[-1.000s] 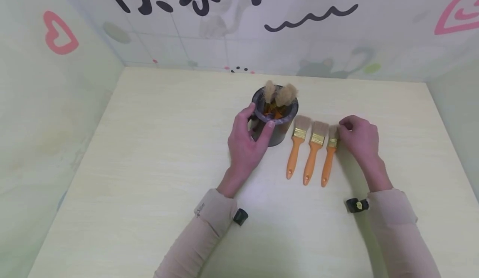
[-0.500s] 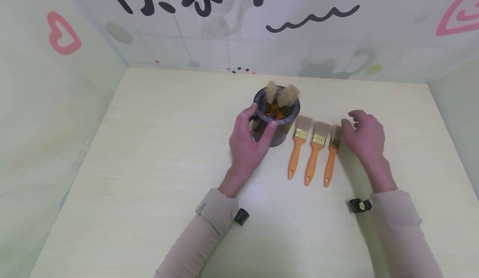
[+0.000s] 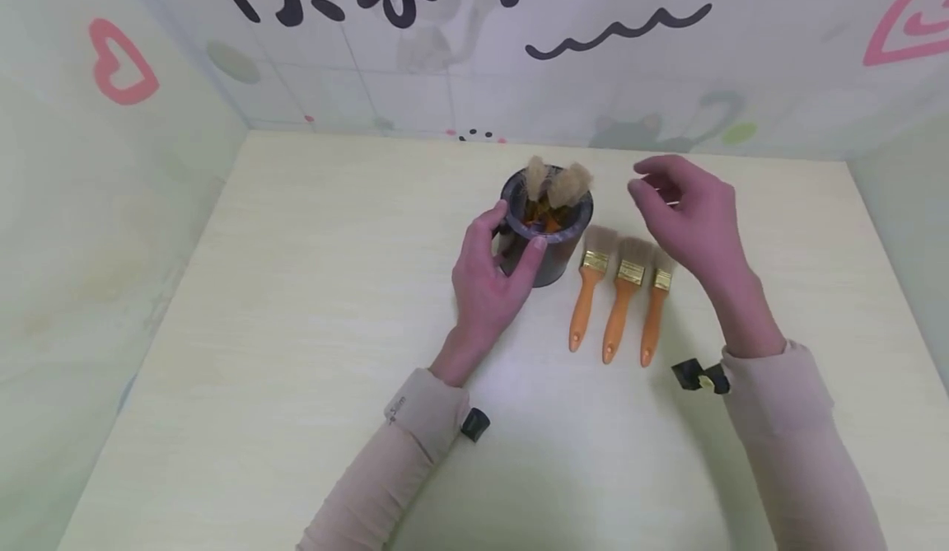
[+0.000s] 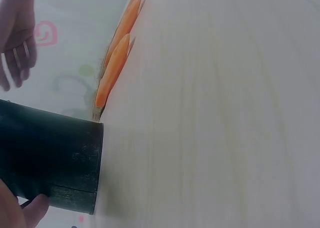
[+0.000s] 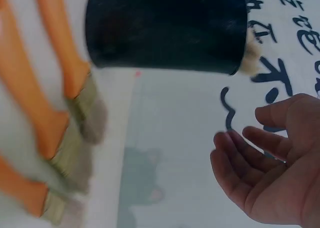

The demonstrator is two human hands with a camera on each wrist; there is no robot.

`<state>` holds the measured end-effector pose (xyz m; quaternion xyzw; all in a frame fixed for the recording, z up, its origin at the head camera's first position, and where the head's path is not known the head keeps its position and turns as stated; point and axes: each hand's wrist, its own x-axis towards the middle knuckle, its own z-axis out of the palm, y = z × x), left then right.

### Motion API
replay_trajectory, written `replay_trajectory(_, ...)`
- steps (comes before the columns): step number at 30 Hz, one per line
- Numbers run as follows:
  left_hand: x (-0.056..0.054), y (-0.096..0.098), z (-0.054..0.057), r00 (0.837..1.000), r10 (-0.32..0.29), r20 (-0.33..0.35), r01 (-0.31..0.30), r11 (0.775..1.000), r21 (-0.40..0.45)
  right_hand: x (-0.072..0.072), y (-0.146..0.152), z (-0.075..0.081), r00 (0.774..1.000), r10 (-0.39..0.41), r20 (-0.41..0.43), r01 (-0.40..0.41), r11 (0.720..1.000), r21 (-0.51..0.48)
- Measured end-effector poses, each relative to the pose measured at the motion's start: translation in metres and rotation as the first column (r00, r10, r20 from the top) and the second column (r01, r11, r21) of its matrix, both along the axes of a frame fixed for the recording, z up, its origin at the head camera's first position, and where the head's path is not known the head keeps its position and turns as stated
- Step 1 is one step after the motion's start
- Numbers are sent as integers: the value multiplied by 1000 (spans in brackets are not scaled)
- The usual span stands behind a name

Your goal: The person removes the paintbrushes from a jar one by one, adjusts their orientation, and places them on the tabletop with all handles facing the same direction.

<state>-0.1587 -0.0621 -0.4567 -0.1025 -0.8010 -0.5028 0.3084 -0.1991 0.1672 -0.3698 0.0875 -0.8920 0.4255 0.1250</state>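
Observation:
My left hand grips a dark cylindrical cup that stands on the table, thumb and fingers curled round its near left side. Two tan brush heads stick up out of the cup, with orange lower down inside. Three flat paintbrushes with orange handles lie in a row right of the cup: a left one, a middle one and a narrower right one. My right hand hovers behind the right brush, fingers loosely bent and holding nothing. The right wrist view also shows this hand apart from the cup.
The pale wooden table meets a printed back wall a short way behind the cup. Side walls rise at left and right. Small black devices sit at both cuffs.
My right hand has left the bristles of the rightmost paintbrush, lifted, and moved back and left towards the cup. The left hand keeps its grip on the cup, which stays in place.

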Motion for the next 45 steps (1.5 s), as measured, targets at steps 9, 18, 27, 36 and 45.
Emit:
replay_trajectory(9,3,0,-4,1000,3,29,-3,1000,4,-5,-30,13,998,70,3,-70,998,5)
replay_trajectory(18,4,1,-6,999,-2,33,2,1000,5,-7,-41,12,995,97,8,-97,995,17)
replay_trajectory(27,4,2,-6,999,-2,33,2,1000,7,-6,-44,8,995,98,-8,-98,995,28)
replay_trajectory(36,4,1,-6,999,-2,34,2,1000,5,-3,-44,-1,998,62,18,-61,998,-22)
replay_trajectory(45,0,1,-3,999,-8,39,8,1000,1,-2,-40,-2,993,107,39,-103,989,-102)
